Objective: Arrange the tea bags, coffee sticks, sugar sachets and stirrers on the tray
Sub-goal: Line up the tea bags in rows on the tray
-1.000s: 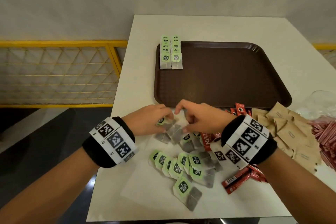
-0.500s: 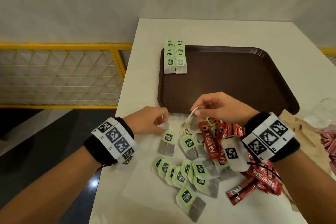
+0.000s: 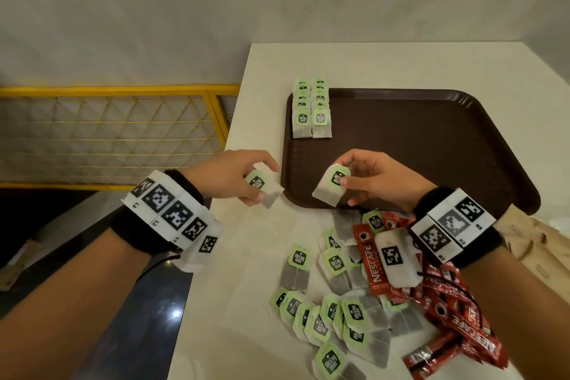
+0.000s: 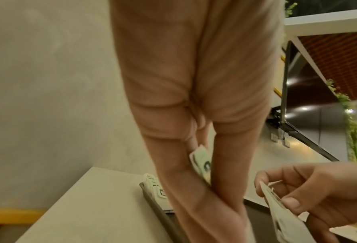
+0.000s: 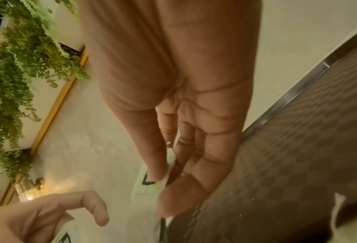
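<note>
A brown tray (image 3: pixel 431 145) lies on the white table (image 3: pixel 401 65), with two rows of green-tagged tea bags (image 3: pixel 311 108) in its far left corner. My left hand (image 3: pixel 246 182) pinches one tea bag (image 3: pixel 263 187) just left of the tray's near corner; it shows between thumb and fingers in the left wrist view (image 4: pixel 202 166). My right hand (image 3: pixel 367 179) pinches another tea bag (image 3: pixel 331 187) over the tray's near left edge, also seen in the right wrist view (image 5: pixel 152 185). Loose tea bags (image 3: pixel 339 311) and red coffee sticks (image 3: pixel 456 318) lie in a heap near me.
Brown paper sachets (image 3: pixel 536 244) lie at the right edge, partly behind my right wrist. A yellow railing (image 3: pixel 123 133) runs beside the table's left side, with a drop to the floor. Most of the tray's surface is bare.
Both hands have lifted off the loose heap, each with one tea bag, and moved toward the tray's near left corner. The view has tilted down.
</note>
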Action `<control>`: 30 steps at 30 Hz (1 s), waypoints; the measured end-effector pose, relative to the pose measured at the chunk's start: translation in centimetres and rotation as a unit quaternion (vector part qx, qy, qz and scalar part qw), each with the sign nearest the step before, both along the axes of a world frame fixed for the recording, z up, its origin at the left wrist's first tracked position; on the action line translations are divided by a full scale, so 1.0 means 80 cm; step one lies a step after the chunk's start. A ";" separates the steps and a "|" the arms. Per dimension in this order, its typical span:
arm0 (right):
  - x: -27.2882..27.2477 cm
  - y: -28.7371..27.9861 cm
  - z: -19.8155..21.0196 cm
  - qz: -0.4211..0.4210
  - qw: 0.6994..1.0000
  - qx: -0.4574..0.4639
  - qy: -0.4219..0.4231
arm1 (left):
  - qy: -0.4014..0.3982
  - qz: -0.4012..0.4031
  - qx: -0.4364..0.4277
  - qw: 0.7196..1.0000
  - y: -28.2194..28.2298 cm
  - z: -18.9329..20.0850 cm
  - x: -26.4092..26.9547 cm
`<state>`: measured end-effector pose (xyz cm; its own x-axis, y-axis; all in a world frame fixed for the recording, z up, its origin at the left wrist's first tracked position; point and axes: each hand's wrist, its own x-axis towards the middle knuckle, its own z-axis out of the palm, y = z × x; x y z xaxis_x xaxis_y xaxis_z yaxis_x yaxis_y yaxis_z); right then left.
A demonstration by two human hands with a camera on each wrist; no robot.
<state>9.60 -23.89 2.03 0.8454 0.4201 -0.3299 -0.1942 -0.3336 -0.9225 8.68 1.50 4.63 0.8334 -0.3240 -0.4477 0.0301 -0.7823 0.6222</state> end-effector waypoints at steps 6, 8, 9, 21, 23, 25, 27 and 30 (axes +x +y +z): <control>0.019 0.004 0.002 -0.016 0.994 -0.087 -0.070 | -0.022 -0.032 0.031 0.999 -0.015 0.000 0.016; 0.025 0.003 0.003 -0.029 0.991 -0.088 -0.096 | -0.046 -0.048 0.048 0.997 -0.017 0.005 0.021; 0.028 0.002 0.005 -0.034 0.991 -0.080 -0.099 | -0.068 -0.055 0.060 0.994 -0.017 0.007 0.025; 0.095 0.010 0.005 -0.046 0.990 -0.129 -0.030 | -0.068 -0.001 0.002 0.998 -0.031 -0.001 0.106; 0.112 0.016 0.002 -0.060 0.991 -0.121 -0.006 | -0.082 0.006 -0.006 0.997 -0.040 -0.006 0.126; 0.130 0.022 -0.003 -0.072 0.992 -0.098 0.030 | -0.080 0.006 -0.015 0.997 -0.046 -0.013 0.147; 0.145 0.028 -0.008 -0.087 0.991 -0.089 0.058 | -0.070 -0.013 -0.002 0.997 -0.051 -0.018 0.164; 0.162 0.035 -0.015 -0.109 0.986 -0.106 0.064 | -0.071 -0.018 0.023 0.997 -0.054 -0.028 0.184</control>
<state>22.58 -21.11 0.82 0.8540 0.1431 -0.5002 -0.3924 -0.4543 -0.7998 23.37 -2.82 2.39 0.8778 -0.3364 -0.3410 -0.0839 -0.8089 0.5820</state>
